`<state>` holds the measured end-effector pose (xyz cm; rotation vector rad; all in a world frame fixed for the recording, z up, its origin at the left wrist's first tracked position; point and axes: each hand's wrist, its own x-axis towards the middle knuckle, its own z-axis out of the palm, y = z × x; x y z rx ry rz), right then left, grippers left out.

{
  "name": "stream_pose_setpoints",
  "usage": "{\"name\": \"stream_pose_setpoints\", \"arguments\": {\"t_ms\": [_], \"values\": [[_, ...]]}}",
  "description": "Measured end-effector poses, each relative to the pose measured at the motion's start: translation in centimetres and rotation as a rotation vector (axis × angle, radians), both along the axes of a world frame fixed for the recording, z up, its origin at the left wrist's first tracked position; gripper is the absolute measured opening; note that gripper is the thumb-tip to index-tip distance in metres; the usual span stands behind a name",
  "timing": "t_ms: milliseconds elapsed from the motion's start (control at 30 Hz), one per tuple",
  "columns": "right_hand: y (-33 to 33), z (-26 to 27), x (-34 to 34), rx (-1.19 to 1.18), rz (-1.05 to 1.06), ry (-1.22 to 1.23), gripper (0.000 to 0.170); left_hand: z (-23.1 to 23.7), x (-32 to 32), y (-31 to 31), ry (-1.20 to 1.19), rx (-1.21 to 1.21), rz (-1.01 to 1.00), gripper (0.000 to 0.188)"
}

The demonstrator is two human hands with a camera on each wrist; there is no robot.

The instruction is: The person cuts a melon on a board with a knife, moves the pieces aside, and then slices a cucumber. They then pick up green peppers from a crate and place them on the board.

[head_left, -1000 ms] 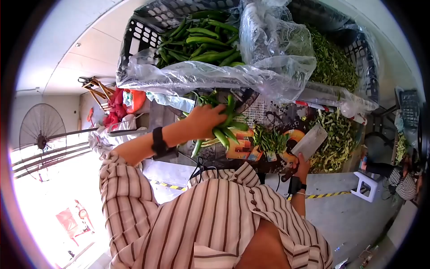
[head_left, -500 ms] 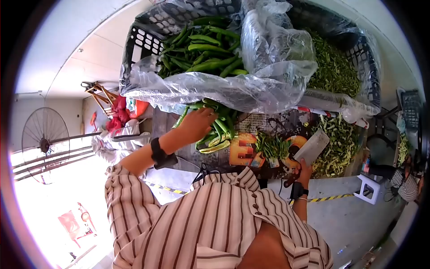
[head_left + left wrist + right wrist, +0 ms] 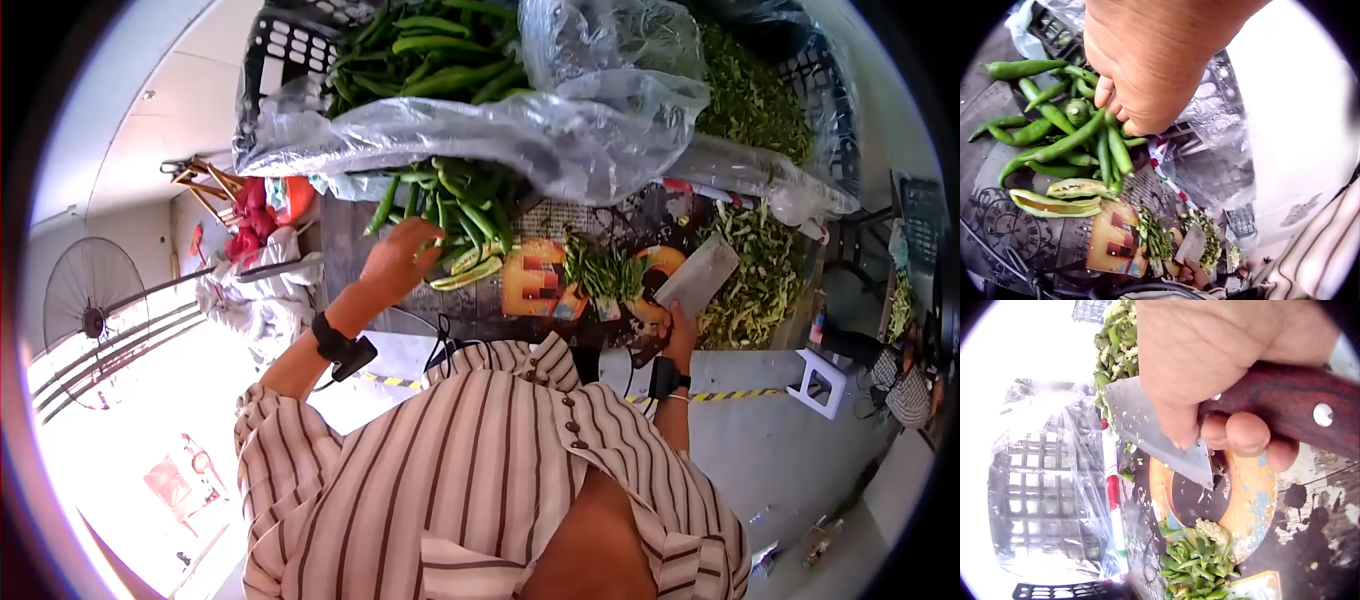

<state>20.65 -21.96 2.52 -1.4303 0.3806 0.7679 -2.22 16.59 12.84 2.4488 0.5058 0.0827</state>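
My left hand [image 3: 400,262] is at the near left edge of a pile of whole green peppers [image 3: 470,205], fingers bent; in the left wrist view the hand [image 3: 1147,69] is over the peppers [image 3: 1066,147], its fingertips by one pepper's end. Whether they pinch it is hidden. Split pepper halves [image 3: 1057,203] lie beside the pile. My right hand [image 3: 680,335] grips a cleaver by its dark wooden handle [image 3: 1291,403], its blade [image 3: 698,270] between sliced green strips [image 3: 605,270] and a heap of chopped pepper [image 3: 755,275].
Behind the board [image 3: 350,235], plastic-lined crates hold whole peppers [image 3: 430,50] and chopped pepper [image 3: 750,100]. Plastic film [image 3: 450,125] hangs over their front edge. A fan [image 3: 95,320] stands at left, a white stool [image 3: 822,383] at right.
My left hand has moved left and toward my body from over the pepper pile; peppers there are spread further left. My right hand still holds the cleaver in about the same place.
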Motion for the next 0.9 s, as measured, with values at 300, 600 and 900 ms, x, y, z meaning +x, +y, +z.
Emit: {"name": "stream_pose_setpoints", "arguments": {"t_ms": [300, 600, 900], "values": [[-0.4, -0.1, 0.3, 0.034, 0.056, 0.038, 0.020, -5.8, -7.1, -3.8, 0.070, 0.091, 0.505, 0.026], [-0.6, -0.2, 0.4, 0.061, 0.062, 0.080, 0.020, -10.6, -9.3, -7.7, 0.135, 0.276, 0.722, 0.021], [0.4, 0.0, -0.1, -0.093, 0.029, -0.004, 0.021, -13.7, -10.2, -7.5, 0.094, 0.332, 0.811, 0.020]]}}
